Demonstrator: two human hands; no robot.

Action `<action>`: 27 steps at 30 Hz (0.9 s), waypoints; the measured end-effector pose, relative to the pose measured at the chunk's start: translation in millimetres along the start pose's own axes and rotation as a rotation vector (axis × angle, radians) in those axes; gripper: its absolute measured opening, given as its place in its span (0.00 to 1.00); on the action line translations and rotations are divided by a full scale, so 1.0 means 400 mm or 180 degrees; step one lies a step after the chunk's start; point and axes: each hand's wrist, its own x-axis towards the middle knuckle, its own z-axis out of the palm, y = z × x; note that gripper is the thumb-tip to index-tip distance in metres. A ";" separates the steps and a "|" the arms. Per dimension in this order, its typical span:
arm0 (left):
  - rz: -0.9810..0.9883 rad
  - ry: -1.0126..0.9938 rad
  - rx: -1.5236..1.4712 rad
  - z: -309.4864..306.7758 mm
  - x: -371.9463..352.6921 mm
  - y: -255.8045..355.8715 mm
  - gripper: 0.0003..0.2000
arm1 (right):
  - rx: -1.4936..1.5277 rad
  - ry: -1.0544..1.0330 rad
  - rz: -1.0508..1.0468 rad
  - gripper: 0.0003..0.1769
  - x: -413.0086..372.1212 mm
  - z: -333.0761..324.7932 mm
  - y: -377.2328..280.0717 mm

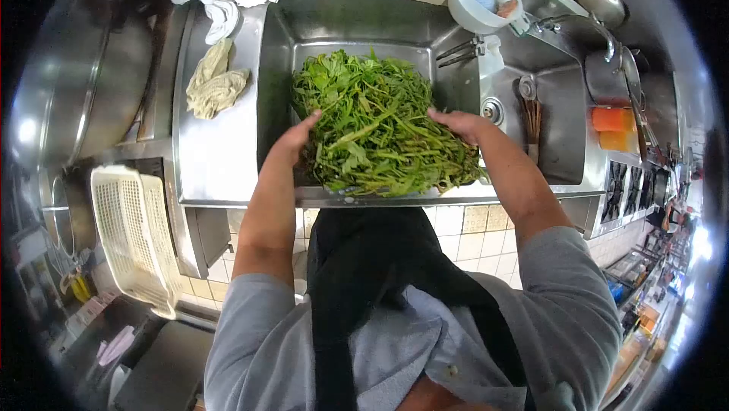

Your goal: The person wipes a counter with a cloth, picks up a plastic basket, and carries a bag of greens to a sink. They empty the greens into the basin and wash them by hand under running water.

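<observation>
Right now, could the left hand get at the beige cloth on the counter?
Probably yes. The left hand rests on the greens; the cloth lies on the counter beside it, with only the sink rim between.

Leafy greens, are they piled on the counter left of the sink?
No, the leafy greens fill the sink basin, with the left hand and right hand against the pile's sides.

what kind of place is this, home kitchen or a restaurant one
Most likely a restaurant or other commercial kitchen: a deep stainless steel sink holds a big pile of leafy greens, a steel counter runs beside it, and a row of gas burners stands at the right.
</observation>
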 end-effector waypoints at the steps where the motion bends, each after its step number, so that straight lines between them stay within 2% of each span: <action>1: -0.0280 -0.0118 -0.0001 0.012 0.036 -0.014 0.52 | 0.0041 -0.0019 0.0038 0.50 -0.038 0.030 -0.019; 3: -0.0263 -0.0755 0.0379 0.049 -0.036 0.042 0.51 | -0.0478 -0.0267 0.0449 0.51 -0.159 0.094 -0.100; 4: -0.0276 -0.0817 0.0541 0.056 -0.002 0.029 0.51 | -0.0169 -0.0958 0.0432 0.50 -0.117 0.082 -0.065; 5: -0.0271 -0.0871 0.0692 0.061 0.048 0.012 0.51 | -0.0171 -0.0958 0.0441 0.50 -0.066 0.077 -0.046; 7: -0.0511 -0.0949 0.0420 0.068 0.116 -0.027 0.52 | -0.0732 -0.0745 0.0776 0.53 0.019 0.075 -0.010; 9: -0.0679 -0.1538 -0.0267 0.070 0.176 -0.054 0.48 | -0.0506 -0.0898 0.0859 0.50 0.038 0.119 0.009; 10: -0.0759 -0.1064 -0.0044 0.080 0.192 -0.063 0.44 | -0.0312 -0.1023 0.0656 0.49 0.074 0.123 0.053; 11: -0.0735 -0.1063 -0.0059 0.093 0.166 -0.029 0.44 | -0.0142 -0.1126 0.0435 0.47 0.084 0.122 0.058; 12: -0.0555 -0.0827 0.0060 0.109 0.130 -0.007 0.41 | 0.0150 -0.1008 0.0526 0.43 0.098 0.132 0.066; 13: -0.0389 -0.0585 0.0176 0.117 0.104 0.006 0.39 | 0.0123 -0.1020 0.0548 0.43 0.097 0.139 0.053; 14: -0.0680 -0.1368 -0.0145 0.093 0.226 -0.080 0.45 | 0.0102 -0.1179 0.0403 0.40 0.081 0.147 0.033; 19: -0.0216 -0.1062 -0.0404 0.105 0.158 -0.101 0.45 | 0.0249 -0.1458 -0.0294 0.32 0.030 0.182 -0.009; 22: 0.0249 -0.0880 -0.0572 0.108 0.087 -0.106 0.44 | 0.0233 -0.1241 -0.0752 0.29 -0.014 0.177 -0.041; 24: 0.0533 -0.0733 -0.0608 0.113 0.057 -0.100 0.44 | -0.0295 -0.0568 -0.0864 0.25 -0.080 0.175 -0.103; 27: 0.0970 -0.0447 -0.0653 0.122 0.026 -0.091 0.44 | -0.0855 -0.0468 -0.1245 0.25 -0.136 0.123 -0.161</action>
